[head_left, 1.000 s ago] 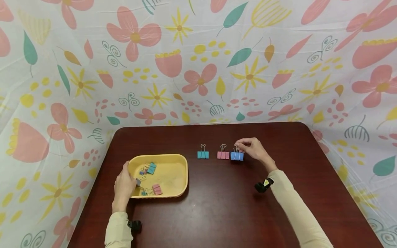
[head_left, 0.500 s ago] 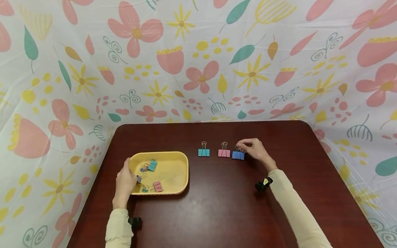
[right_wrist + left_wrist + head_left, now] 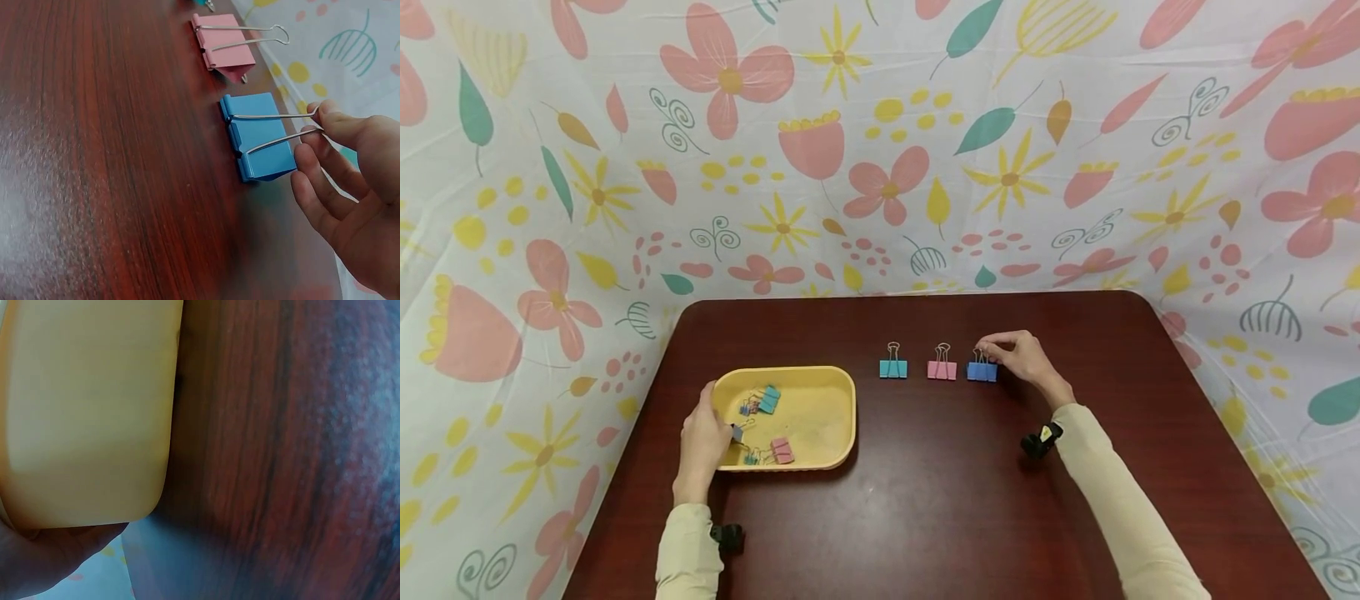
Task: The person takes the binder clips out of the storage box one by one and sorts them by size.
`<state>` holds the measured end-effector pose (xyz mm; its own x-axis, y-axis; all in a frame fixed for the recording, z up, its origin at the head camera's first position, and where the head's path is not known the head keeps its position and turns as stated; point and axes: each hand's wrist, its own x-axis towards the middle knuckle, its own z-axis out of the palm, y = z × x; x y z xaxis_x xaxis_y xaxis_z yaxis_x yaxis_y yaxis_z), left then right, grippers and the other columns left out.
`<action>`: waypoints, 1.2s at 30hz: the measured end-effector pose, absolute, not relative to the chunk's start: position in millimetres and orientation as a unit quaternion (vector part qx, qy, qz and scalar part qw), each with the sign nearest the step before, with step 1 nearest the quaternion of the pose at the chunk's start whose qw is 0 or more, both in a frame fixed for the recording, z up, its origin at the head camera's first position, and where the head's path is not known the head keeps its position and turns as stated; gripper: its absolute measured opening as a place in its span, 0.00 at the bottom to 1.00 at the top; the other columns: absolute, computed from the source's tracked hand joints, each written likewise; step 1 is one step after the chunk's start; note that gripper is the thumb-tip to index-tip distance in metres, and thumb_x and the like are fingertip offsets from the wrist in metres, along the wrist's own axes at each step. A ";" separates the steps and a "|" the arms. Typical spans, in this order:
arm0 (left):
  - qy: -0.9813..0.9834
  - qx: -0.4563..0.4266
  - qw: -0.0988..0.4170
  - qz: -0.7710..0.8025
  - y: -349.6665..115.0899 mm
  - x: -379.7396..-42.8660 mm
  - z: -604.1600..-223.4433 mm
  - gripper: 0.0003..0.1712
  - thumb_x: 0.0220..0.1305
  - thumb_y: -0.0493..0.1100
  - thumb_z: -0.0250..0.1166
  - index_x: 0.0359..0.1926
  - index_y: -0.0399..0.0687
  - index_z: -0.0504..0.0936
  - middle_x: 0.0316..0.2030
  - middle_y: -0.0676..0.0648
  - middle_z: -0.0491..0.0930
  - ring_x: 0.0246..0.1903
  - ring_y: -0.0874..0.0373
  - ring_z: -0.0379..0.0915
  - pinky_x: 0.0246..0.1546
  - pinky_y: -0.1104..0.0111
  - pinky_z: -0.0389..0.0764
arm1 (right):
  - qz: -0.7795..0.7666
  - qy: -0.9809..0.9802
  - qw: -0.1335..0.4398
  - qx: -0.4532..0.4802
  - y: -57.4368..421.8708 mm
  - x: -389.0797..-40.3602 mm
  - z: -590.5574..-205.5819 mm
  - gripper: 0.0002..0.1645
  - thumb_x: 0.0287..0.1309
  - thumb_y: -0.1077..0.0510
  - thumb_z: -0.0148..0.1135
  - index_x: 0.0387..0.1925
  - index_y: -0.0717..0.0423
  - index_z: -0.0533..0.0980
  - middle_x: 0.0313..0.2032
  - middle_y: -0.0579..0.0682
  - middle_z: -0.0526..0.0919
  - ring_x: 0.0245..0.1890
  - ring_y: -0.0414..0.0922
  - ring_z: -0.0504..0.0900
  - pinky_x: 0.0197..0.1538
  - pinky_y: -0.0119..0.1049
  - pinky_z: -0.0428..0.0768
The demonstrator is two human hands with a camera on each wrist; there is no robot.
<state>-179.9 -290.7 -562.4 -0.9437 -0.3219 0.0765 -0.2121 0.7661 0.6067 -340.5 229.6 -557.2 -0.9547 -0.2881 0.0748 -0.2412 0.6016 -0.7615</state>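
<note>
Thumb and fingertips of my right hand (image 3: pixel 1022 357) pinch the wire handle of a blue binder clip (image 3: pixel 982 372) at the back right of the table. The right wrist view shows this blue clip (image 3: pixel 262 134) up close, its handle end between the fingertips of my hand (image 3: pixel 369 181). To its left, a pink binder clip (image 3: pixel 942 371) and a teal binder clip (image 3: pixel 893 369) stand in a row with it, handles toward the wall. My left hand (image 3: pixel 702 437) grips the left end of a yellow tray (image 3: pixel 831 462); the left wrist view shows its fingers (image 3: pixel 56 553) against the tray's end.
Inside the tray lie several more clips, among them a teal one (image 3: pixel 768 399) and a pink one (image 3: pixel 782 451), near its left end. The dark wooden table (image 3: pixel 910 500) meets a flowered cloth (image 3: pixel 880 192) along its back edge.
The blue clip has slid slightly right with my right hand, widening its gap from the pink clip. The left hand keeps its hold on the tray. The head view has shifted slightly.
</note>
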 end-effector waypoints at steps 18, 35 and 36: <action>-0.937 0.141 0.085 -0.308 -292.0 -181.8 -562.1 0.36 0.60 0.31 0.49 0.69 0.46 0.51 0.51 0.32 0.73 0.41 0.38 0.74 0.37 0.50 0.73 | -0.448 0.879 -0.085 -0.136 180.6 -347.5 -503.3 0.16 0.55 0.47 0.61 0.43 0.48 0.80 0.44 0.49 0.82 0.44 0.47 0.80 0.42 0.44 0.75; -0.934 0.136 0.100 -0.314 -292.5 -181.1 -564.4 0.36 0.58 0.30 0.49 0.69 0.46 0.53 0.51 0.32 0.73 0.42 0.37 0.73 0.38 0.50 0.73 | -0.525 0.802 0.043 -0.281 50.0 -337.8 -461.0 0.08 0.58 0.60 0.58 0.38 0.57 0.80 0.33 0.58 0.83 0.34 0.51 0.83 0.38 0.39 0.80; -0.934 0.137 0.102 -0.314 -292.6 -181.1 -564.6 0.36 0.58 0.30 0.49 0.69 0.46 0.54 0.51 0.32 0.73 0.43 0.37 0.73 0.39 0.49 0.73 | -0.525 0.800 0.049 -0.285 41.1 -339.3 -465.3 0.08 0.58 0.59 0.58 0.38 0.55 0.80 0.33 0.56 0.83 0.33 0.50 0.83 0.39 0.41 0.80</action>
<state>-181.1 -292.6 -564.6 -0.9416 -0.3199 0.1051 -0.1913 0.7651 0.6148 -339.3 41.1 -465.3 -0.8324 -0.5079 0.2216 -0.4055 0.2857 -0.8683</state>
